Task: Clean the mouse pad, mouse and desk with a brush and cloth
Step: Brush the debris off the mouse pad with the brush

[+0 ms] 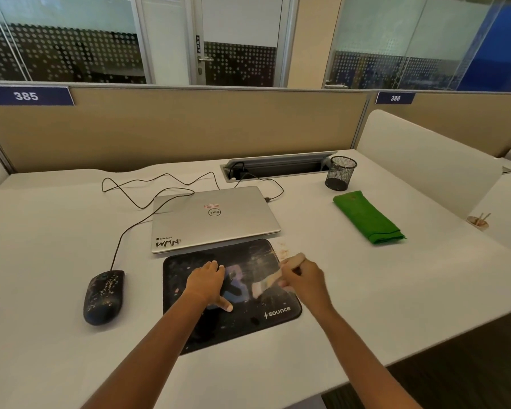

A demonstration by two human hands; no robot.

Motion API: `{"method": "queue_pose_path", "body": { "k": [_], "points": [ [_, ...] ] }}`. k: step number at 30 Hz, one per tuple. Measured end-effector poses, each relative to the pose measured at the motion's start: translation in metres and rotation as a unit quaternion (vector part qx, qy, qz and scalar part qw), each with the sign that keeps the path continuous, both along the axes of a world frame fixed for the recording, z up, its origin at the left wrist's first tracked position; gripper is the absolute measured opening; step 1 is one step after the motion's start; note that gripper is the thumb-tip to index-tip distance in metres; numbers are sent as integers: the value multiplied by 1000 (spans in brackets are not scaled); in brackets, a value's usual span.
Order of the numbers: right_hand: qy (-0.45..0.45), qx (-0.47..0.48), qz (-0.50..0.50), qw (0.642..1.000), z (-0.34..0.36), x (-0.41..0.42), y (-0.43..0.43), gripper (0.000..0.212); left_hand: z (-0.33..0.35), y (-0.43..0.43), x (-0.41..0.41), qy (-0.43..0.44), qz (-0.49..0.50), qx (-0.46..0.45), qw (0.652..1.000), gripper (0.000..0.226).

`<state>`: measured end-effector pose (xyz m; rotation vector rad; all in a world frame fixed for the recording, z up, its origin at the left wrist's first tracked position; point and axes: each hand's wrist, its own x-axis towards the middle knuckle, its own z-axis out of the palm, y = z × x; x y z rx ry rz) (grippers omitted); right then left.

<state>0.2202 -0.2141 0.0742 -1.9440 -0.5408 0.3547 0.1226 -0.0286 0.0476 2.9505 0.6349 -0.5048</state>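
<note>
In the head view, lower centre, we risk flicking crumbs off the mouse pad [242, 326] under the laptop [213, 216] just above it, as the blurred brush [266, 283] suggests fast strokes. Our left hand [207, 283] presses the pad, fingers straight and spread. Our right hand [303, 278] curls round the brush handle, its bristles on the pad between both hands.

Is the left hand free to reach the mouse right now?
Likely yes: the left hand lies open on the mouse pad, and only bare desk separates it from the mouse on its left.
</note>
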Motion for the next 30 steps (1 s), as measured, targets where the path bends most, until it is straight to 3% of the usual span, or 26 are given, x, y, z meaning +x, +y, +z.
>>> {"method": "queue_pose_path", "body": {
  "k": [4, 13, 18, 23, 26, 30],
  "points": [
    [20, -10, -2, 1000, -5, 0, -6, 16, -1, 2, -5, 3, -9, 4, 1000, 84],
    [-61, 0, -125, 990, 10, 38, -55, 15, -4, 4, -11, 15, -18, 0, 1000, 88],
    [-15, 31, -63, 997, 10, 7, -26, 12, -3, 8, -11, 7, -21, -9, 1000, 71],
    [33, -3, 24, 999, -6, -27, 5, 20, -5, 8, -16, 15, -25, -24, 999, 86],
    [29, -16, 3, 999, -7, -18, -5, 19, -6, 6, -20, 29, -29, -21, 999, 100],
    [-19, -31, -59, 998, 2, 10, -39, 14, -7, 5, -22, 28, -32, -18, 999, 102]
  ]
}}
